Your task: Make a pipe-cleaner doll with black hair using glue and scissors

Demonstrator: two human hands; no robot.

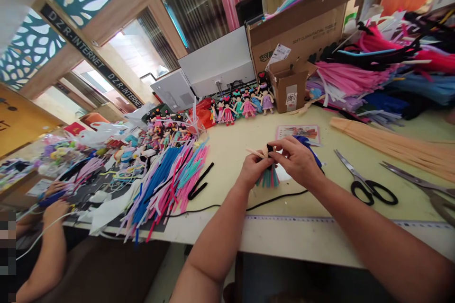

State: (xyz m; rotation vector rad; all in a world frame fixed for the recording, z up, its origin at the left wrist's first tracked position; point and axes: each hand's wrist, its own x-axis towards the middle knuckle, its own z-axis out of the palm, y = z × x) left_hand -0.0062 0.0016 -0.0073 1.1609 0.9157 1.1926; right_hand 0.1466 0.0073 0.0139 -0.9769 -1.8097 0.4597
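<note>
Between my two hands is a small pipe-cleaner doll [269, 177] with a teal and pink striped skirt, a beige arm sticking out left and a black piece at its head. My left hand [255, 165] is closed round its body. The fingers of my right hand [293, 156] pinch at the black top; exactly what they grip is partly hidden. Just behind my right hand lies a blue-handled tool [309, 149], mostly covered. A printed card [298, 133] is flat on the table beyond. A bent black pipe cleaner [199, 187] lies to the left.
Black-handled scissors [366, 184] and a second pair of scissors [423, 182] lie at right, near beige pipe cleaners [394, 147]. Coloured pipe cleaners [167, 175] are heaped left. Finished dolls [241, 104] stand behind, beside a cardboard box [289, 87]. A black cord [273, 197] crosses the table. A co-worker's arm [55, 232] is far left.
</note>
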